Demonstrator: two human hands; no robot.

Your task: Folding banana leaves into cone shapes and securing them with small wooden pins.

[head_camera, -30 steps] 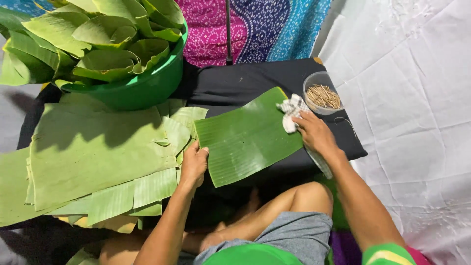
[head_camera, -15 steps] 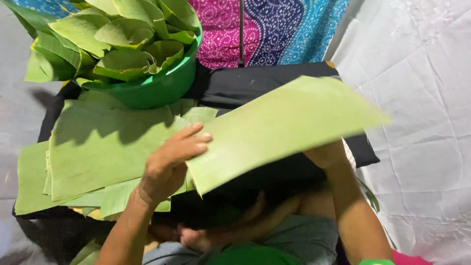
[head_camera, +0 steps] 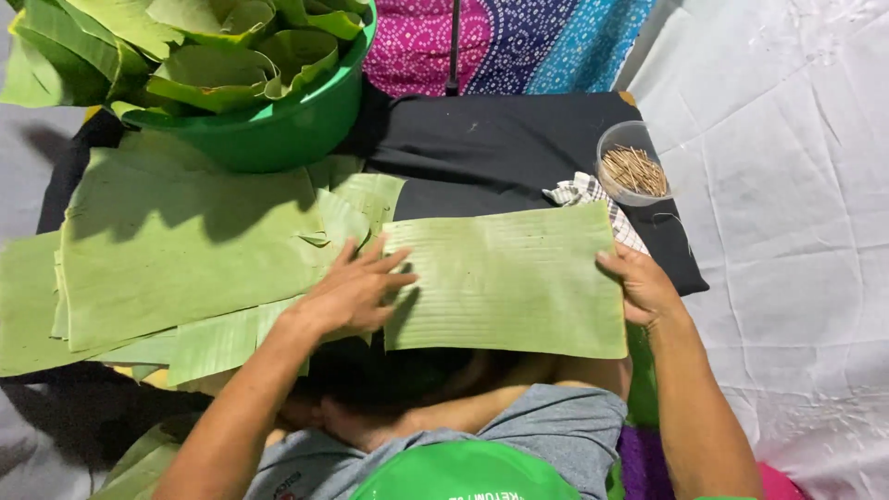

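A rectangular piece of banana leaf (head_camera: 509, 278) lies flat in front of me, pale ribbed side up, partly over the black cloth (head_camera: 500, 148). My left hand (head_camera: 356, 289) rests with spread fingers on its left edge. My right hand (head_camera: 639, 282) holds its right edge with the fingers on top. A checked rag (head_camera: 588, 193) peeks out from behind the leaf's far right corner.
A stack of cut banana leaves (head_camera: 167, 250) lies to the left. A green basin (head_camera: 287, 130) full of folded leaves stands behind it. A small clear cup of wooden picks (head_camera: 632, 167) sits at the right on the black cloth. White sheet (head_camera: 787, 231) covers the right side.
The leaf piece was lifted and turned over; it now lies flat with its paler side up. The rag has left my right hand, which now grips the leaf's right edge.
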